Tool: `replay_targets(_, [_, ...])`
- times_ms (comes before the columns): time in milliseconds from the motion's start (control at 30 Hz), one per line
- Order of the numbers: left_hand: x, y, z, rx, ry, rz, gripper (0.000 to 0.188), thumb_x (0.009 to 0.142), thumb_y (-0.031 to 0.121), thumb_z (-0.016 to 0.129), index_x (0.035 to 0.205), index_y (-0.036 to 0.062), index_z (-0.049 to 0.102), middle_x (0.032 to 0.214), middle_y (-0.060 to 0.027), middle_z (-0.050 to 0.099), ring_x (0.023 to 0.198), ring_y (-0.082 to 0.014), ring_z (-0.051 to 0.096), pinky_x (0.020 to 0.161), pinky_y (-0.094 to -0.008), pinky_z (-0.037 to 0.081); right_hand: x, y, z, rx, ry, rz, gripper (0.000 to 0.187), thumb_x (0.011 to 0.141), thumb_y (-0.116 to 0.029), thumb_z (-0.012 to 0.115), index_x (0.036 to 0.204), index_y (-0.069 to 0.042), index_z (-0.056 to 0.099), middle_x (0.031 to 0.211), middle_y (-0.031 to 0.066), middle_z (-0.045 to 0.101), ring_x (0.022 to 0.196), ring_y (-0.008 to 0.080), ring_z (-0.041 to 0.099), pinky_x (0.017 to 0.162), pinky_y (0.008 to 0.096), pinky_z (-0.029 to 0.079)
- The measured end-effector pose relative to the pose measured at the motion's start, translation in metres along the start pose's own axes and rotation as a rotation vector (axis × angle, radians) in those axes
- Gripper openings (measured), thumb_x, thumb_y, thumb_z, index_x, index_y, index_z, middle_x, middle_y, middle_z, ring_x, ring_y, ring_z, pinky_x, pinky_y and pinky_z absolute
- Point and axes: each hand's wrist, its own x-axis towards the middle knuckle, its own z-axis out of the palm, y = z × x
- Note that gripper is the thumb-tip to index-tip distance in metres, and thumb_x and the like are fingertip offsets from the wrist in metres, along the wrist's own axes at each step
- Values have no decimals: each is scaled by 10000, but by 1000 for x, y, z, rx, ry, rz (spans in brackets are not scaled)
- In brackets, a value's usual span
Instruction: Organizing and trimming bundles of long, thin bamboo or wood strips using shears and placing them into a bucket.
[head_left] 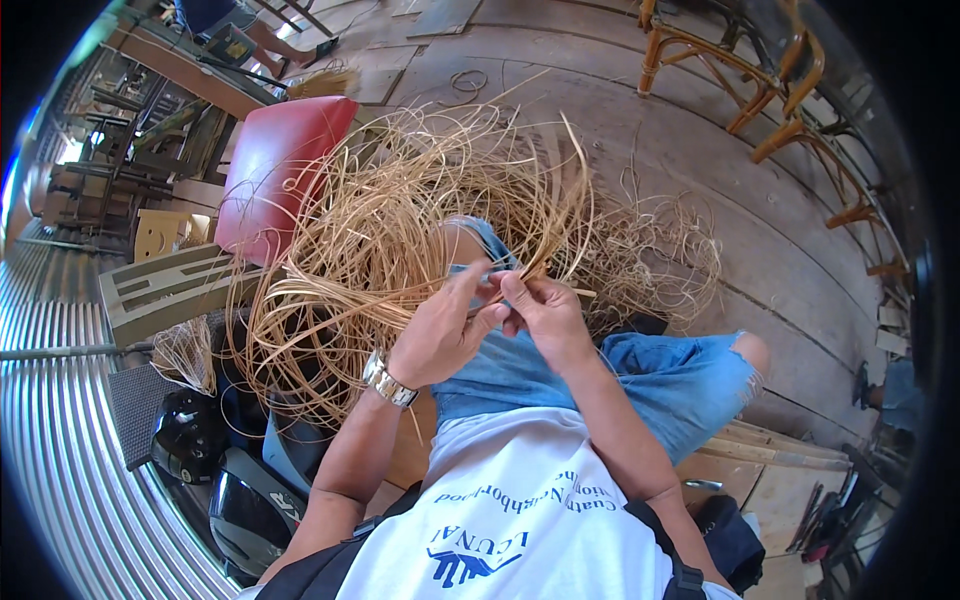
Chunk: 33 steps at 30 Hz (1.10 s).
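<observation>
A large tangled heap of tan rattan strips [370, 200] spreads in front of me and over my lap. My right hand [548, 318] pinches a small bundle of rattan strips [553, 235] between thumb and fingers, and their ends fan up and away from me. My left hand [440, 325], with a metal watch [388, 380] on its wrist, is close beside the right fingertips. Its thumb and forefinger are spread apart, slightly blurred, and its other fingers are partly hidden. More strips run in from the left, passing by that hand above my jeans [510, 375].
A red cushioned seat [285, 175] and a slatted wooden piece [180, 290] stand left of the heap. Black helmets [245, 510] lie lower left by a corrugated metal wall [60, 420]. Rattan chair frames [770, 95] line the far right. Another person's leg [275, 45] shows far left.
</observation>
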Motion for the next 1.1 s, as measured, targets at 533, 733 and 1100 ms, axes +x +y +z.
replay_targets(533, [1, -7, 4, 43, -197, 2, 272, 1021, 259, 552, 858, 46, 597, 649, -168, 584, 600, -377, 585, 542, -457, 419, 6, -18, -35, -940, 533, -622, 221, 955, -218, 723, 873, -46, 610, 673, 60, 633, 553, 158, 585, 501, 318, 440])
replay_targets(733, [5, -5, 4, -2, -222, 12, 271, 1015, 259, 555, 851, 48, 599, 627, -165, 576, 579, -366, 581, 534, -451, 415, 13, -11, -51, -898, 547, -595, 200, 963, -170, 689, 1098, -54, 596, 787, 96, 631, 665, 226, 636, 583, 357, 499])
replay_targets(1100, [23, -8, -16, 46, -60, 130, 212, 1002, 238, 576, 900, 63, 635, 714, -154, 628, 652, -353, 631, 576, -435, 478, -1, -19, -48, -873, 551, -653, 278, 971, -194, 689, 1145, -6, 583, 1012, 81, 592, 708, 141, 549, 642, 289, 485])
